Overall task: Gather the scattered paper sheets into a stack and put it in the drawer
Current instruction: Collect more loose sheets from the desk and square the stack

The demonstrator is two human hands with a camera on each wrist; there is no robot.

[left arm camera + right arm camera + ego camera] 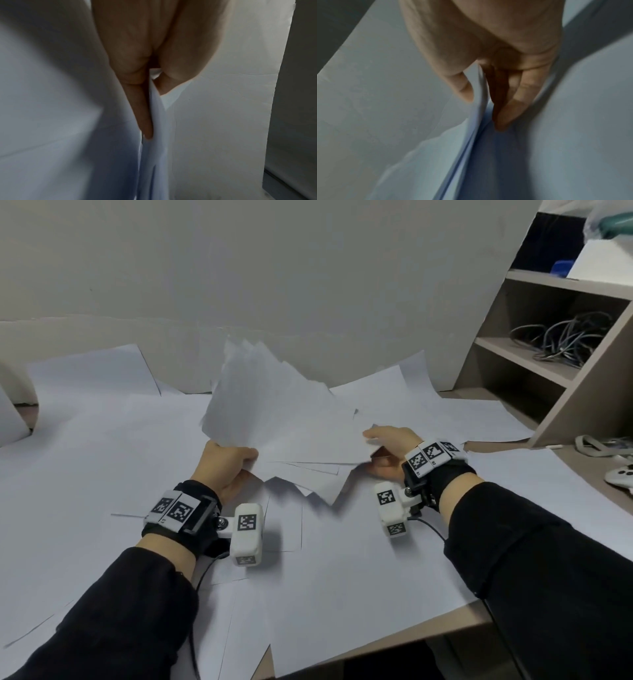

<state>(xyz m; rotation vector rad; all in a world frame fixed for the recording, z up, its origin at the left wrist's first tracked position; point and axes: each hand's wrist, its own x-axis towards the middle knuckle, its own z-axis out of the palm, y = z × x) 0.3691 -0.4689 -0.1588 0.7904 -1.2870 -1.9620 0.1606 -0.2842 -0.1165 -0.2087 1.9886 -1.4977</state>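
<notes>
Both grips are clamped on one loose bundle of paper sheets (274,412), my left hand (226,463) and right hand (387,453) pinching its near edge above the paper-strewn bench (394,594), probably to square it before stacking more.

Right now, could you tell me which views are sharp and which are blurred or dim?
Head view: evenly lit, mostly sharp, straight edges bowed by the wide lens, sheets slightly smeared. Left wrist view: dim, soft, left hand close and blurred. Right wrist view: dim, streaked blur around right hand.
</notes>
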